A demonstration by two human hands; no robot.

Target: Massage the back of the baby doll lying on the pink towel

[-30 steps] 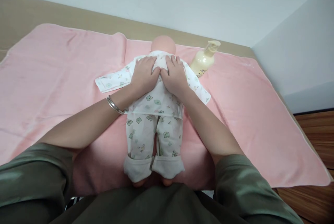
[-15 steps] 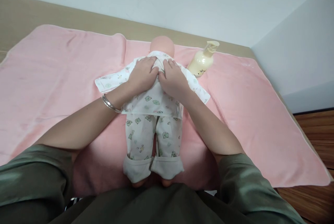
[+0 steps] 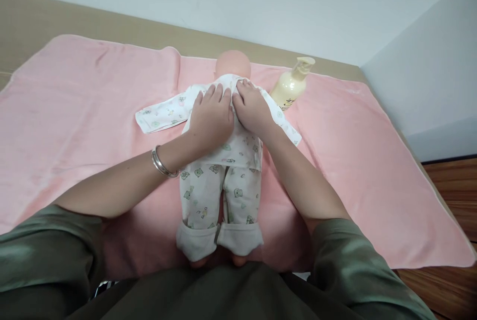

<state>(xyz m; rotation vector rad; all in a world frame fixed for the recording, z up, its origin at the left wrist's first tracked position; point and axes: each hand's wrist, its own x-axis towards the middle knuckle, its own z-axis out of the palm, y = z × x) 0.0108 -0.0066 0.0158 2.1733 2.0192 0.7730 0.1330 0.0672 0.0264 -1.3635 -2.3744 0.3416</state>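
While the doll's bare feet (image 3: 199,262) lie close to the person's body (image 3: 208,292), its cuffed trousers (image 3: 203,196) run straight away toward a loose patterned shirt (image 3: 244,148). The doll (image 3: 238,158) rests on a pink blanket (image 3: 354,161), apparently face down (face not visible). Left hand (image 3: 213,116), bangle (image 3: 162,162) at the wrist, spread palm-down over the upper back; right hand (image 3: 254,109) likewise beside it, fingers toward the collar. No pinch of cloth seen under either; pressure cannot be told. Risk, as judged: uneven pushing could ruck the shirt or skew the doll; with the feet so near the blanket's near edge, a tug bodyward might bring them over it. Pump bottle (image 3: 288,86) just beyond the sleeve (image 3: 289,132) on the right; an outward swing could tip it. Blanket spreads wide both sides, giving room; past the bald head (image 3: 233,63), a narrow table strip (image 3: 112,19), then wall (image 3: 261,7), limits reach.
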